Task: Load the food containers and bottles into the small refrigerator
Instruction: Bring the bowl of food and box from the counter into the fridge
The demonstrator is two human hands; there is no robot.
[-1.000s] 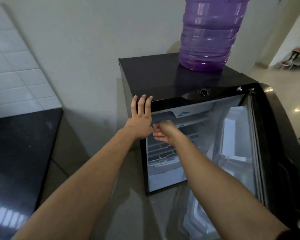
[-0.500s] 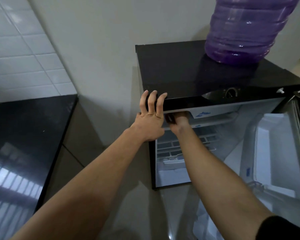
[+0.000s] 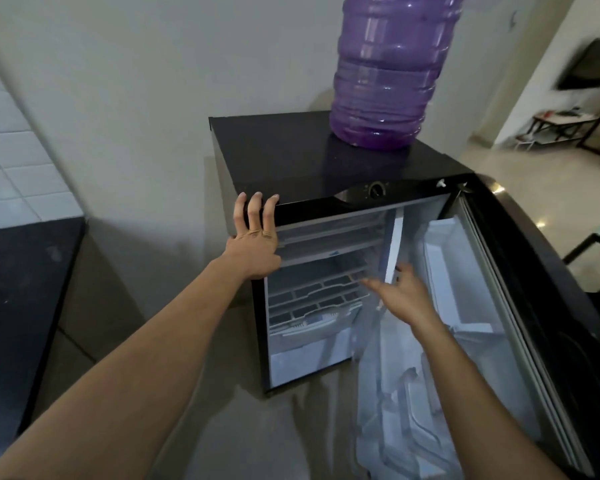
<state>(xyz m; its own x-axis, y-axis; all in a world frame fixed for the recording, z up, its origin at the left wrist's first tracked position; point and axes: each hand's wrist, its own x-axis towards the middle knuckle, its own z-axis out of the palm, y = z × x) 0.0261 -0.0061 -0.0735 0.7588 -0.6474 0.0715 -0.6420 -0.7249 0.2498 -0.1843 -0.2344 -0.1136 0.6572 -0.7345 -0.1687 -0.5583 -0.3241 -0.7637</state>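
Counter (image 3: 18, 306): dark slab at far left, nothing of the task visible on it.
Left hand (image 3: 255, 242): flat on the top front corner of the small refrigerator (image 3: 291, 161), fingers together and spread over the edge, gripping nothing — same brace as a second ago.
Freezer flap (image 3: 394, 244): now swung open to the right; half a second ago it was closed with the right hand up under it.
Wire shelf (image 3: 312, 296): bare, compartment looks empty.
Right hand (image 3: 400, 294): dropped back out to mid-height, fingers apart and loose, empty, blurred.
Door (image 3: 520, 306): wide open, its racks empty as far as I can tell.
Purple bottle (image 3: 385, 71): upright on the fridge top, rear right.
Task items: no food containers in view — the interior looks ready; loading not begun.
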